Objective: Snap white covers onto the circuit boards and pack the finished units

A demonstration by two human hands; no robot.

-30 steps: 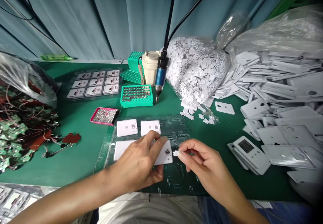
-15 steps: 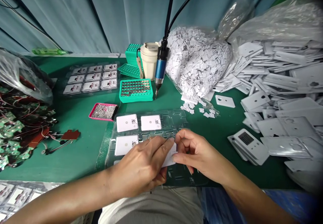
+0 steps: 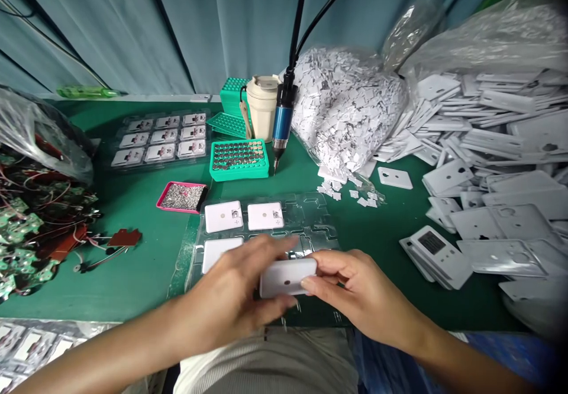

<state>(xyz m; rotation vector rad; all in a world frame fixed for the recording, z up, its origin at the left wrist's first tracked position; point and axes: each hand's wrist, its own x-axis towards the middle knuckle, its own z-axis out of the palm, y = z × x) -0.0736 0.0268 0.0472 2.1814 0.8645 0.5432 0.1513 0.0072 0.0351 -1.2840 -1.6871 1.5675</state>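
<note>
My right hand pinches the right end of a white plastic device case, thumb on its face and fingers behind. The case is tilted towards me, and a small dark round hole shows in it. My left hand is around the left end, slightly blurred, its forefinger stretched out above the case and its thumb below, apart. Under both hands lies a clear plastic tray. White cases sit in its left and middle pockets, one partly hidden by my left hand.
A blue electric screwdriver hangs beside a green holder of button cells. Screws fill a pink tray. White housings are heaped on the right, circuit boards on the left. Behind stand a bag of white pieces and a cup.
The case has turned, so a face with a dark hole now shows. My left fingers have lifted off its face and spread; my right hand has shifted slightly down, still holding the right end.
</note>
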